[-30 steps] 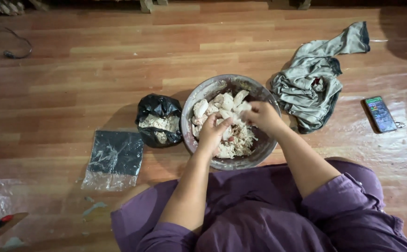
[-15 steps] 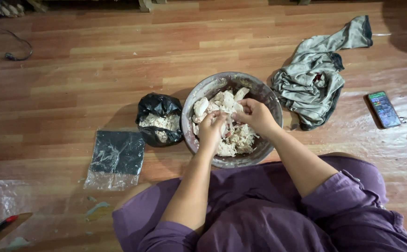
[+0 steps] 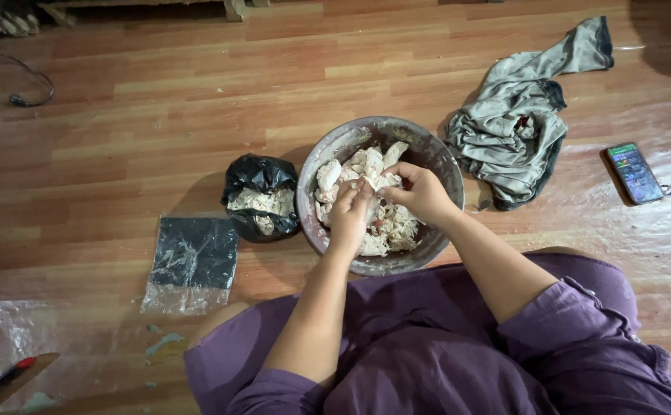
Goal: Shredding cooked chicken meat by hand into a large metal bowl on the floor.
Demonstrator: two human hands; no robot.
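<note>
Head view: both hands inside bowl rim.

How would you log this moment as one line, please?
left hand + right hand: gripping one pale chunk | over metal bowl | black bag alongside

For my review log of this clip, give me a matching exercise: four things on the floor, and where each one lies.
Things:
1. metal bowl
2. black bag
3. grey cloth
4. phone

Places:
A. far right on the floor
B. just left of the bowl
C. under both hands
D. between the bowl and the phone

Pairs: 1-C, 2-B, 3-D, 4-A
</note>
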